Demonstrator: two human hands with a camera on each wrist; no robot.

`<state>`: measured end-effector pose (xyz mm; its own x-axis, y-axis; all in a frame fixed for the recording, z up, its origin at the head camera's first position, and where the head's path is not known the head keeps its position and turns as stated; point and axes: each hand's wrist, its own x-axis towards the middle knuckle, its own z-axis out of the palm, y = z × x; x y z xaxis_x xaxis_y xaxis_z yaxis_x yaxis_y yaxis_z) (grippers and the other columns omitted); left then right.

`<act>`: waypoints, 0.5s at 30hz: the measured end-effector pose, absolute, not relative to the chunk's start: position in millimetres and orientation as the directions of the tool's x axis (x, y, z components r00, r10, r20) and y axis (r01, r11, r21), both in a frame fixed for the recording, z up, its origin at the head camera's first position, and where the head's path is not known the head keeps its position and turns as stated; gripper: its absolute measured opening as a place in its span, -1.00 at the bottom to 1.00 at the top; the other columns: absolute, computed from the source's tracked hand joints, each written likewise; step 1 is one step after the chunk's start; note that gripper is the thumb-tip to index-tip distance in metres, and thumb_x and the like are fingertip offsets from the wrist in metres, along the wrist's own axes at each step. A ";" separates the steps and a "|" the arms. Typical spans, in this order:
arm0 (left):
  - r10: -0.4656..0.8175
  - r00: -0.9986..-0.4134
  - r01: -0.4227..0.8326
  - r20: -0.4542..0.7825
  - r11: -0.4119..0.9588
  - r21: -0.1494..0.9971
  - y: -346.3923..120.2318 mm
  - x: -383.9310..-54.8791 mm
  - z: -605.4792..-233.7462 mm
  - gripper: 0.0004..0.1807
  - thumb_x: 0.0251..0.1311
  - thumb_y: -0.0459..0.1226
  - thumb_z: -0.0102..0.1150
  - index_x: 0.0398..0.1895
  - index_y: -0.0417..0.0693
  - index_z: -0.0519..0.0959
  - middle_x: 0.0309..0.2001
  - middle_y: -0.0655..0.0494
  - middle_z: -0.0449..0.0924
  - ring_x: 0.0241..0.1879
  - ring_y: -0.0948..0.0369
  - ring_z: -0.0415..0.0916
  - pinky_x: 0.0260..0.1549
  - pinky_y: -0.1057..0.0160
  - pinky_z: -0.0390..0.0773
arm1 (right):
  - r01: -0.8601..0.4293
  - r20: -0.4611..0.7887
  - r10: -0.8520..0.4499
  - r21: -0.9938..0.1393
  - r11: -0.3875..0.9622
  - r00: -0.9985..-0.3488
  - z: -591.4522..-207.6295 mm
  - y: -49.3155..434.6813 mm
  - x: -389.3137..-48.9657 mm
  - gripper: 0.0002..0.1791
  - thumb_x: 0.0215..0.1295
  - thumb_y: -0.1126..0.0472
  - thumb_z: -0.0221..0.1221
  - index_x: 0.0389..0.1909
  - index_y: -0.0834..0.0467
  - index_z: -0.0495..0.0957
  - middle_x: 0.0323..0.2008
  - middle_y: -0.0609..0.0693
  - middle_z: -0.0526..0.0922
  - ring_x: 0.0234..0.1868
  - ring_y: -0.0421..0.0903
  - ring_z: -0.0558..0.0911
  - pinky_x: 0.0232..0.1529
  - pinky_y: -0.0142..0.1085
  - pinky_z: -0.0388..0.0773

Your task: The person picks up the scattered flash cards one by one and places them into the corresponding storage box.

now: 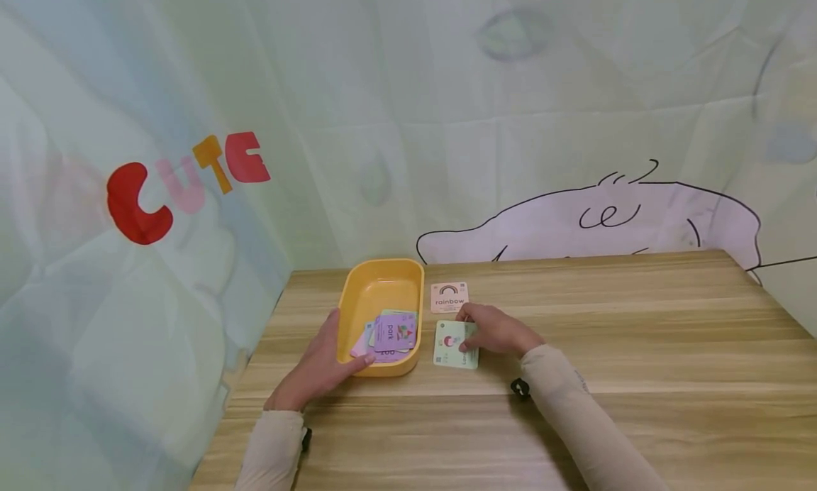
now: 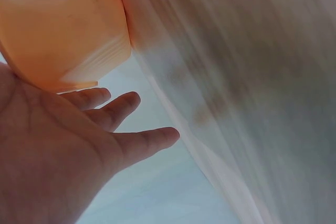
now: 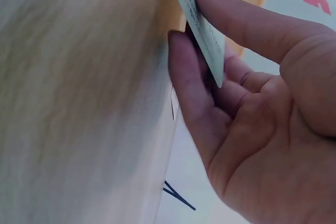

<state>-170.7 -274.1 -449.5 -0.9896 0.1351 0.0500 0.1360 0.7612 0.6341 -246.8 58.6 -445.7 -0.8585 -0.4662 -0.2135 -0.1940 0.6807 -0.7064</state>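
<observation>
A yellow plastic bin stands on the table with several word cards in its near end; a purple "park" card lies on top. My left hand rests against the bin's left near corner, thumb at the rim. In the left wrist view its visible fingers are extended and spread beside the orange-looking wall. With thumb and fingers, my right hand pinches a pale green card with a small picture, right of the bin. In the right wrist view this card is tilted, and its edge shows thickness I cannot resolve.
A pink "rainbow" card lies on the wooden table, just beyond the green card. Printed curtains hang behind the table and along its left side. Each wrist wears a small dark device.
</observation>
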 end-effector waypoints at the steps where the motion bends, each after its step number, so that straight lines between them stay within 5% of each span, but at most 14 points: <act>1: 0.135 -0.990 0.135 0.048 0.762 0.634 -274.0 -170.7 -449.4 0.16 0.08 0.15 0.44 0.59 -0.02 -0.04 0.35 -0.02 0.29 0.21 0.04 0.30 0.30 -0.09 0.30 | -0.196 -0.211 -0.473 -0.713 0.673 -0.855 -444.8 59.7 -246.7 -0.65 0.19 0.25 0.44 -0.06 0.08 0.54 -0.14 -0.07 0.61 -0.09 -0.07 0.53 0.11 -0.12 0.49; 7: 0.142 -0.988 0.148 0.060 0.760 0.633 -274.4 -171.7 -449.6 0.15 0.08 0.14 0.45 0.58 -0.03 -0.02 0.34 -0.02 0.30 0.20 0.04 0.30 0.28 -0.08 0.32 | -0.182 -0.202 -0.515 -0.780 0.599 -0.833 -441.3 64.7 -247.6 -0.71 0.26 0.31 0.38 -0.05 0.14 0.55 -0.19 -0.04 0.65 -0.20 -0.10 0.60 -0.09 -0.21 0.60; 15: 0.137 -0.989 0.139 0.052 0.760 0.635 -274.0 -170.4 -449.2 0.14 0.09 0.13 0.44 0.58 -0.04 -0.03 0.35 -0.04 0.30 0.21 0.02 0.30 0.29 -0.11 0.31 | -0.123 -0.169 -0.529 -0.873 0.472 -0.832 -441.4 66.9 -248.9 -0.50 0.28 0.36 0.35 0.20 0.17 0.43 -0.05 0.10 0.62 -0.24 -0.06 0.67 -0.26 -0.20 0.69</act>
<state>-170.4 -274.0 -449.2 -0.9892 0.1368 0.0521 0.1385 0.7599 0.6352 -248.9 66.9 -441.4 -0.8318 -0.5288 -0.1689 -0.1230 0.4723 -0.8728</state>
